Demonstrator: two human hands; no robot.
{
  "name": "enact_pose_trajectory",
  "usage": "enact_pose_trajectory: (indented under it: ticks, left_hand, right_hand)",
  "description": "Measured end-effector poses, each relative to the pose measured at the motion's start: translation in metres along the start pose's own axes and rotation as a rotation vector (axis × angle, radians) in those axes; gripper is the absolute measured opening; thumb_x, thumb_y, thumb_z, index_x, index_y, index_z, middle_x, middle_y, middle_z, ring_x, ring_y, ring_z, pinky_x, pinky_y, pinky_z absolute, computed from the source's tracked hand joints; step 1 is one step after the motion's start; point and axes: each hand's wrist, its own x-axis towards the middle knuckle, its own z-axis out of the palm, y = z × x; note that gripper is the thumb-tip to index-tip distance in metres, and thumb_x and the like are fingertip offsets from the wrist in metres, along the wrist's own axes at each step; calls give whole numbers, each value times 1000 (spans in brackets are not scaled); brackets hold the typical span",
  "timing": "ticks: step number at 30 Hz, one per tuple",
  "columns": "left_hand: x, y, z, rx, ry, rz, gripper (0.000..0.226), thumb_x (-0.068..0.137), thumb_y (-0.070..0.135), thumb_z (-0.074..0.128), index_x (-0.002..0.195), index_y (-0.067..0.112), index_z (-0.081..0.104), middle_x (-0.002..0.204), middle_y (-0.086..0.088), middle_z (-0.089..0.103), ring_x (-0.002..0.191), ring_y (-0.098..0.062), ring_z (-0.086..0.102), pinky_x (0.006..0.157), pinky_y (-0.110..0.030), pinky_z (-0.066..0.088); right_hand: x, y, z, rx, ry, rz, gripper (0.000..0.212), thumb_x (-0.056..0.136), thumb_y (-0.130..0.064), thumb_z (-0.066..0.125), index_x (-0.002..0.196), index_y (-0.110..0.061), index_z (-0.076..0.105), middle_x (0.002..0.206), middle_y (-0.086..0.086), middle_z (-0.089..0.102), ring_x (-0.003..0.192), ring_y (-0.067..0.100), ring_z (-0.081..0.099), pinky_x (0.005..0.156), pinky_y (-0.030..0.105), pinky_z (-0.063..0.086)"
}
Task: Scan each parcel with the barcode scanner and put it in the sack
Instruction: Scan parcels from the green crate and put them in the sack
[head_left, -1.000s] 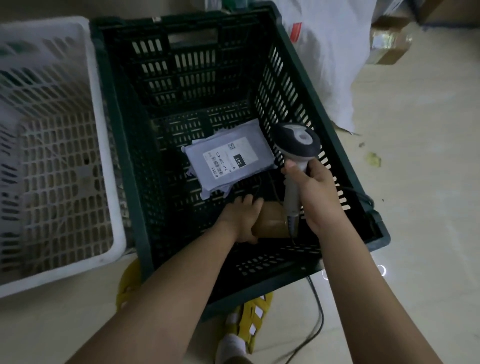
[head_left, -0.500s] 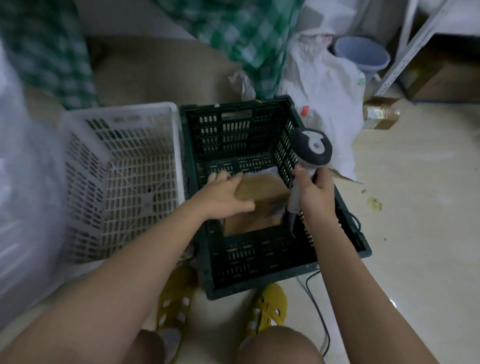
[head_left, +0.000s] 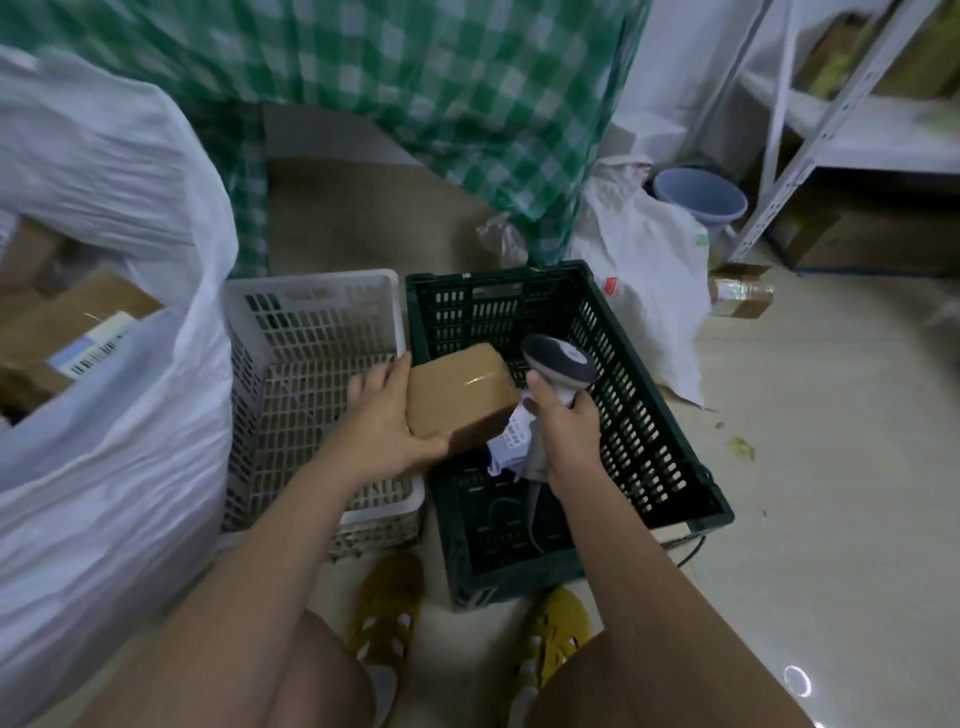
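My left hand (head_left: 387, 415) grips a brown taped cardboard parcel (head_left: 460, 395) by its left end, holding it above the left rim of the dark green crate (head_left: 649, 415). Right beside the parcel, my right hand (head_left: 563, 426) grips the handle of the grey barcode scanner (head_left: 558, 364), its cable trailing down into the crate. A grey bagged parcel with a white label (head_left: 511, 444) lies in the crate, mostly hidden under the box. The big white sack (head_left: 119, 364) stands open at the left with cardboard parcels inside.
A white slatted basket (head_left: 311, 332) sits between the sack and the green crate. Behind are a green checked cloth (head_left: 415, 93), another white bag (head_left: 644, 270), a blue bucket (head_left: 698, 195), a small taped box (head_left: 740, 288) and white metal shelving (head_left: 810, 130). My yellow clogs stand below the crate.
My left hand has lifted the brown parcel out of the crate and up toward the left. The view has pulled back and the sack has come into sight. The scanner stays in my right hand.
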Motion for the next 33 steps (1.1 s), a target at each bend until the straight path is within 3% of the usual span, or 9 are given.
enact_pose_trajectory:
  ticks: [4,8,13,17,21,24,28,30,33]
  left_hand:
    - [2,-18,12,176,19,141,100,75,41,74,151,16,13,146,-4,18,134,-24,9,104,-42,37]
    - [6,-38,25,199,21,148,84,75,30,77,142,21,27,139,-5,22,130,-25,15,102,-45,40]
    - [7,-56,35,-70,-13,29,50,83,35,71,125,28,44,127,3,32,124,-17,26,104,-38,35]
    - [13,-54,37,-351,157,-129,29,89,31,65,114,22,52,122,-2,40,119,-21,46,100,-35,42]
    - [18,-55,35,-424,255,-329,64,79,25,78,131,13,42,142,-13,25,131,-30,35,110,-37,31]
    - [21,-61,35,-503,154,-449,90,79,33,78,148,12,24,154,-15,19,138,-32,30,110,-40,31]
    - [23,-65,36,-665,43,-485,106,78,37,78,154,18,7,160,-7,15,144,-30,22,115,-47,26]
    - [24,-63,33,-769,-18,-478,106,76,30,81,154,27,8,157,-1,25,140,-30,31,112,-50,32]
    - [24,-64,33,-858,-83,-502,82,75,26,81,138,32,29,138,1,48,119,-27,52,97,-52,48]
  right_hand:
    - [1,19,9,-63,-78,76,45,88,-27,70,127,-12,53,119,0,61,115,25,59,101,46,47]
    - [3,36,18,-73,-85,202,48,86,-32,72,125,-15,50,105,-1,56,107,25,60,95,44,50]
    - [6,49,26,-100,-71,260,37,82,-20,74,112,-15,52,112,14,64,103,32,61,90,43,51]
    - [9,50,25,-84,-70,279,39,82,-23,74,112,-16,51,113,10,63,108,30,60,96,46,50]
    - [9,52,26,-73,-82,258,54,76,-34,80,120,-18,53,118,8,64,110,29,61,98,51,49]
    - [11,53,24,-93,-93,227,61,76,-29,80,127,-14,51,121,8,62,112,31,59,98,52,48]
    - [16,53,19,-105,-71,240,55,81,-25,76,127,-10,50,120,8,60,110,29,59,99,46,48]
    - [17,53,18,-100,-58,223,55,82,-22,74,129,-8,49,120,9,60,111,29,59,99,45,48]
    - [18,54,18,-140,-47,175,52,84,-21,73,128,-5,51,119,11,61,110,29,60,97,42,49]
